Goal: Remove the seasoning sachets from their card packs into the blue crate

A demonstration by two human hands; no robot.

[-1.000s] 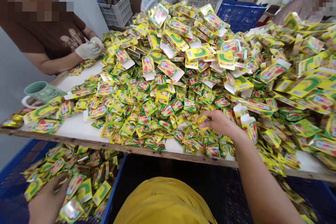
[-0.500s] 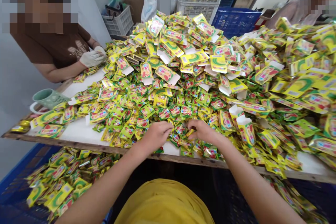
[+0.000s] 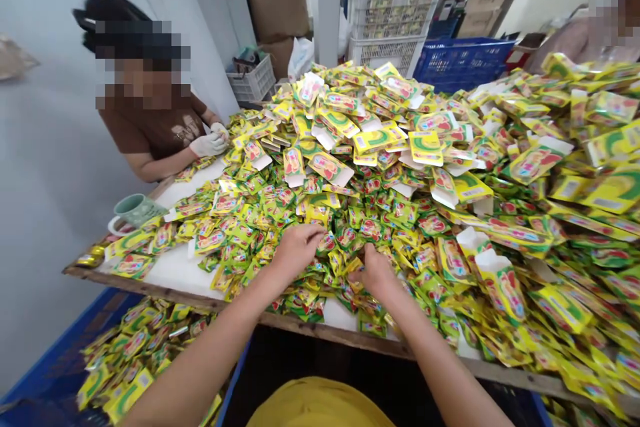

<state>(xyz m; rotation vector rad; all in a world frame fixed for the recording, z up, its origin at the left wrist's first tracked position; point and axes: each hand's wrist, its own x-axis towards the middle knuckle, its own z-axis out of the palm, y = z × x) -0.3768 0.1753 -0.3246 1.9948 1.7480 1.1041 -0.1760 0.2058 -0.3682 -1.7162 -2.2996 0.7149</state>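
My left hand (image 3: 297,252) is over the heap of small green and yellow sachets (image 3: 280,203), its thumb and fingers pressed together. Anything pinched at its fingertips is too small to make out. To its right, my right hand (image 3: 377,275) reaches down among the sachets at the near side of the heap. Its forefinger and thumb are apart, with loose sachets beneath them, and its other fingers are hidden. Beyond both hands, flat yellow cartons (image 3: 330,168) with open white flaps lie piled on the sachets.
A wooden edge (image 3: 345,340) borders the white table. Below at left stands a blue crate (image 3: 47,363) of filled packs. A green mug (image 3: 137,210) is at the table's left end. A co-worker's gloved hands (image 3: 210,142) are at the far left. White crates (image 3: 387,47) are stacked behind.
The view has swung left, so the scene sits further right and lower. My right hand's forefinger and thumb have parted from around a yellow piece. My left hand stays pinched.
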